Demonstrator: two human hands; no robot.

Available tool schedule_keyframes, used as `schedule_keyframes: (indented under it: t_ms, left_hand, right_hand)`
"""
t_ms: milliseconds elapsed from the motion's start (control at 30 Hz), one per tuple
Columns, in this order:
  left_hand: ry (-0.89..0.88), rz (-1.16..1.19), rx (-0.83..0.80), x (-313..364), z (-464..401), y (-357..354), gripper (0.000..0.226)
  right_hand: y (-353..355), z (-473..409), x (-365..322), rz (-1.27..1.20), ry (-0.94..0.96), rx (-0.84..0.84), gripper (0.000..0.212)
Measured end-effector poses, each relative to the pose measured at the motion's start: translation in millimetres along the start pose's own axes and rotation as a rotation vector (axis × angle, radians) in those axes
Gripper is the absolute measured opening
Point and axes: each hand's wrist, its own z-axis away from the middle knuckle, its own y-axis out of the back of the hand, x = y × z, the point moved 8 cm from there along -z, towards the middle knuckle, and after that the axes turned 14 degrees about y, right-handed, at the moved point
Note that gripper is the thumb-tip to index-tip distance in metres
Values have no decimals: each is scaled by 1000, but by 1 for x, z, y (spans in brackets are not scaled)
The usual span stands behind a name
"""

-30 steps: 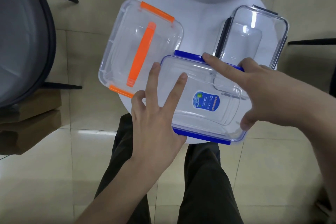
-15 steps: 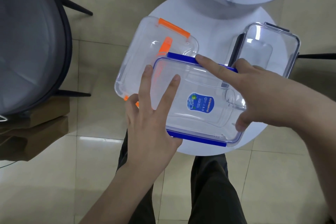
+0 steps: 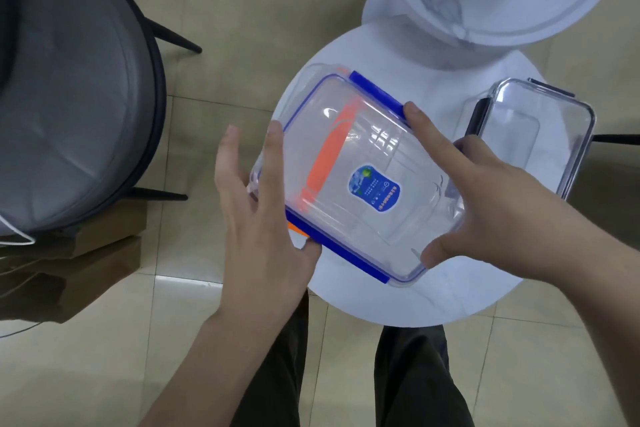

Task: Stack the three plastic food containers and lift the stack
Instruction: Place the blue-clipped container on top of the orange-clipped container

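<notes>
The blue-clipped container lies atop the orange-clipped container at the left edge of the white table, the right hand grasping its right end, the left hand unclenched with straight fingers touching its left end, the black-clipped container apart near the right edge

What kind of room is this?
Probably a home or office sitting corner: a small round white table, a grey cushioned round chair and a white standing fan on glossy beige floor tiles.
</notes>
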Motion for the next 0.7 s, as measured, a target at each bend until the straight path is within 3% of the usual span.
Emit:
schedule_keyframes:
  t_ms: [200, 400, 700]
  left_hand:
    - [86, 11, -53, -13, -20, -1, 119]
    - [58, 87, -21, -12, -35, 7, 91]
    - [15, 187, -70, -18, -52, 12, 68]
  right_hand:
    - [-6, -2, 1, -68, -46, 74, 150]
    - [-25, -3, 0, -239, -75, 192, 152]
    - [-60, -11, -13, -482, -63, 369, 143]
